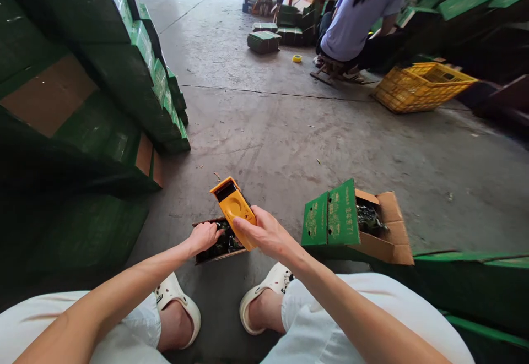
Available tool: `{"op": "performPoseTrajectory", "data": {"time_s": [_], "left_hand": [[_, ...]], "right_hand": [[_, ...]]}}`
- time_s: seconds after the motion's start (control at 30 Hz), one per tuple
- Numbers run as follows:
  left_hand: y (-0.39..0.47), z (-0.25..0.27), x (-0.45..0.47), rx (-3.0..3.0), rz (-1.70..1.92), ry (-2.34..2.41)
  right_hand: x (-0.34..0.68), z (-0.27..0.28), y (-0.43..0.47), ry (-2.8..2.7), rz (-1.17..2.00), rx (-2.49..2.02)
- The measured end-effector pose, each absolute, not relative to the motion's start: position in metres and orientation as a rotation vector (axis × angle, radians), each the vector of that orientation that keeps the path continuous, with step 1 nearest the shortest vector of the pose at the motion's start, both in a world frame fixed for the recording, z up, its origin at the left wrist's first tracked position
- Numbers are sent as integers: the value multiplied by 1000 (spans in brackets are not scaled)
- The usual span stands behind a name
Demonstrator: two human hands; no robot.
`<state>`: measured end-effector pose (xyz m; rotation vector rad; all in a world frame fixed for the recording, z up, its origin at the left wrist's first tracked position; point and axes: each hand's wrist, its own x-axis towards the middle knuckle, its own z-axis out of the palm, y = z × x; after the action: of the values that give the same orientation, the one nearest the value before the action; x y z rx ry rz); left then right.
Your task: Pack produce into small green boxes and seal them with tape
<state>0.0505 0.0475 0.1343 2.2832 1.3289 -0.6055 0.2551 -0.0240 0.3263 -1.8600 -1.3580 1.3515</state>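
My right hand is closed around a yellow-orange handheld device. It has a dark window at its far end and a round dimple on its face; its exact kind I cannot make out. The device is tilted above a small open carton on the floor between my feet. Dark contents in shiny plastic fill this carton. At the carton's left side, my left hand reaches in with curled fingers. What those fingertips grip, if anything, is hidden.
Beside my right knee stands an open green carton with plastic-wrapped contents. Stacked green cartons rise on the left. Farther off are a seated person, a yellow crate, a yellow tape roll and green boxes.
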Motion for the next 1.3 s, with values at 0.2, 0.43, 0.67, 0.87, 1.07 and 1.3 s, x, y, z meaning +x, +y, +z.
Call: {"op": "performPoseTrajectory", "data": {"time_s": [0.2, 0.43, 0.67, 0.87, 1.07, 1.3], "left_hand": [[51, 128, 51, 2209, -594, 1408], [52, 131, 51, 2140, -616, 1503], [46, 141, 60, 2209, -631, 1508], [52, 166, 59, 2400, -576, 1400], [34, 160, 73, 2536, -475, 1279], [35, 131, 58, 2497, -430, 1267]], "right_hand": [[255, 322, -24, -1369, 1367, -1852], [253, 324, -24, -1350, 1354, -1860], [247, 333, -20, -1277, 1401, -1817], [260, 348, -20, -1208, 1416, -1682], [273, 359, -20, -1176, 1322, -1627], [280, 349, -27, -1198, 1292, -1693]]}}
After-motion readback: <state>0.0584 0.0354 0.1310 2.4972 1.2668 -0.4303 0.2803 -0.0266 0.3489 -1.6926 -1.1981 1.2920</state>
